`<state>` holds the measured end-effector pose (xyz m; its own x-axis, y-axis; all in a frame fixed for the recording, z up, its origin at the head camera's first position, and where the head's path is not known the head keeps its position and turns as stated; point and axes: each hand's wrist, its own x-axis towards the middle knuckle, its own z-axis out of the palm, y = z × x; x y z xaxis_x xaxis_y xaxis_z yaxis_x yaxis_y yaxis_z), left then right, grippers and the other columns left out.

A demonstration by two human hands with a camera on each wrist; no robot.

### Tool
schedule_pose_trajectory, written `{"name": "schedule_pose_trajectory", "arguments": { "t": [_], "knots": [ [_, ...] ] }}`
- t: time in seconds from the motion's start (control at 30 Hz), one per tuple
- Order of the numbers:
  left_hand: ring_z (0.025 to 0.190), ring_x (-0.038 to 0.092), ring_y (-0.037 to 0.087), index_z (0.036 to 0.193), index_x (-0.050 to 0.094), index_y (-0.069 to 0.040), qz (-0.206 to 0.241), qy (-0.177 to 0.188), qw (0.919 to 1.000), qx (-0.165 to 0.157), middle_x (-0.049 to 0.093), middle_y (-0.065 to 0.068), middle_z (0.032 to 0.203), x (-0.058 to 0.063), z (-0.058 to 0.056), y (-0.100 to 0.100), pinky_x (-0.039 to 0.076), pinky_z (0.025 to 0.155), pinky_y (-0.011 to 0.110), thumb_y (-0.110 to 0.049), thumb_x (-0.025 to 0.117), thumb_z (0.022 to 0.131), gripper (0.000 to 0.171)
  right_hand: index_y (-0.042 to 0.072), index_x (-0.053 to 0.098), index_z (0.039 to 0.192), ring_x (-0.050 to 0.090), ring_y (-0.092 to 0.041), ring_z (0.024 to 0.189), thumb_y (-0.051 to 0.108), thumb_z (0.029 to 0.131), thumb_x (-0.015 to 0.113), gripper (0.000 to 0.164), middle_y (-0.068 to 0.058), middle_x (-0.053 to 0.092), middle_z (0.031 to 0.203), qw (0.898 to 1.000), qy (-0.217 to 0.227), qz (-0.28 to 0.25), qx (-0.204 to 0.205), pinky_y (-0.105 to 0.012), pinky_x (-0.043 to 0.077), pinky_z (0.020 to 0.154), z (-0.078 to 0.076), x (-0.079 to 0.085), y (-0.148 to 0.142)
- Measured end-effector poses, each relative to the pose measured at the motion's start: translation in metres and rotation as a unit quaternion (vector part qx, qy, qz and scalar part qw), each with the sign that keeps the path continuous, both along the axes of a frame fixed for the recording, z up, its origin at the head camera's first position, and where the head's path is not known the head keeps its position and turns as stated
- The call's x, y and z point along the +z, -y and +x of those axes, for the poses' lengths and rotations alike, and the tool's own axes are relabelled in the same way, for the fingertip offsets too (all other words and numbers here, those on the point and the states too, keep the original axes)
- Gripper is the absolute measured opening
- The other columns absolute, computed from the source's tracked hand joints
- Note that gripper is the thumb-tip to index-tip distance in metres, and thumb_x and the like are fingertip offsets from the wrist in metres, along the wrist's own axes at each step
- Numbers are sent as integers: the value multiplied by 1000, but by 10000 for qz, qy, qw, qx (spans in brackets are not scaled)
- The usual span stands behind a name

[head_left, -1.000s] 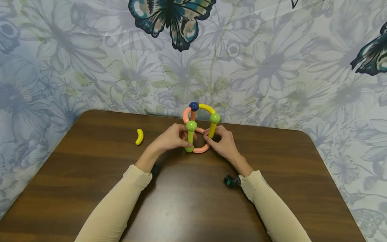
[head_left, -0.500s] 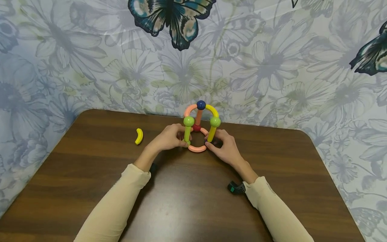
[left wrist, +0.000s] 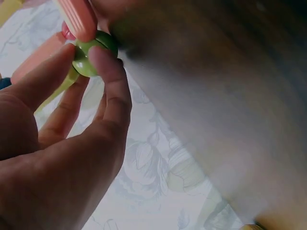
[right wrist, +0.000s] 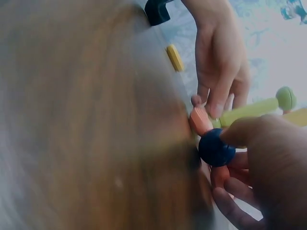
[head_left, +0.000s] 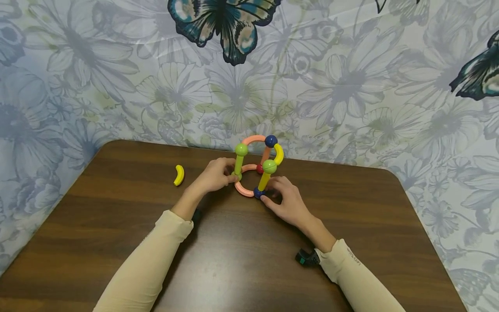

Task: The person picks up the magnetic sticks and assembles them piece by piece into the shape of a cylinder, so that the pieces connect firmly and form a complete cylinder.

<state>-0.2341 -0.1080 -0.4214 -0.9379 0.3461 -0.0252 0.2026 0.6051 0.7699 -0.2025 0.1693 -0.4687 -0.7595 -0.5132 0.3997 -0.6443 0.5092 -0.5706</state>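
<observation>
A ball-and-stick toy frame (head_left: 254, 138) stands near the table's back edge between both hands. Curved orange sticks form its base ring, with a red ball (head_left: 260, 168) at the back. Green, yellow and orange uprights rise to two green balls and a blue one. On top, a curved orange stick and a curved yellow stick (head_left: 279, 154) meet at the blue ball; the two green balls have no stick between them. My left hand (head_left: 215, 175) pinches the lower green ball (left wrist: 83, 65) between thumb and finger. My right hand (head_left: 287, 202) holds the lower blue ball (right wrist: 216, 147).
A loose curved yellow stick (head_left: 179, 175) lies on the brown table (head_left: 234, 260), left of my left hand. Behind the table's back edge hangs a flowered, butterfly-patterned wall covering (head_left: 335, 86). A dark wrist device (head_left: 307, 257) sits at my right sleeve.
The frame has turned clockwise as seen from above: the yellow upright came forward and left, and the top blue ball went right. My right hand moved nearer with it.
</observation>
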Motion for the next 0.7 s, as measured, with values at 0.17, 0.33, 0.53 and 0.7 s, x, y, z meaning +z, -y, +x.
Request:
{"name": "schedule_pose_trajectory", "arguments": {
  "t": [0.17, 0.33, 0.53, 0.7],
  "knots": [
    [91, 75, 27, 125, 70, -3, 184, 81, 9998, 96, 74, 18, 120, -4, -1, 2, 60, 76, 37, -4, 72, 99, 27, 8, 73, 111, 62, -18, 93, 19, 94, 80, 21, -6, 70, 112, 9998, -170, 140, 19, -30, 58, 75, 5, 2, 6],
    [106, 73, 32, 132, 67, -2, 150, 37, 9997, 208, 72, 18, 126, -4, -2, 5, 60, 88, 45, -6, 73, 98, 35, 10, 72, 110, 63, -19, 93, 20, 96, 79, 19, -5, 69, 110, 9994, -178, 295, -17, -33, 58, 77, 8, 2, 9],
    [91, 73, 29, 115, 74, 0, -530, -473, 9961, 530, 76, 16, 105, 21, 0, 27, 58, 83, 45, -12, 76, 96, 22, 10, 73, 111, 65, -19, 93, 21, 96, 80, 20, -4, 69, 111, 9995, -25, 302, -49, -32, 59, 78, 8, 0, 8],
    [86, 70, 31, 105, 74, -1, -1442, -194, 9856, 859, 76, 17, 101, 44, 10, 68, 56, 80, 48, -19, 75, 98, 20, 10, 73, 112, 65, -19, 93, 21, 95, 81, 22, -4, 70, 110, 9998, -82, 173, 27, -34, 59, 79, 6, -3, 8]
  ]
}}
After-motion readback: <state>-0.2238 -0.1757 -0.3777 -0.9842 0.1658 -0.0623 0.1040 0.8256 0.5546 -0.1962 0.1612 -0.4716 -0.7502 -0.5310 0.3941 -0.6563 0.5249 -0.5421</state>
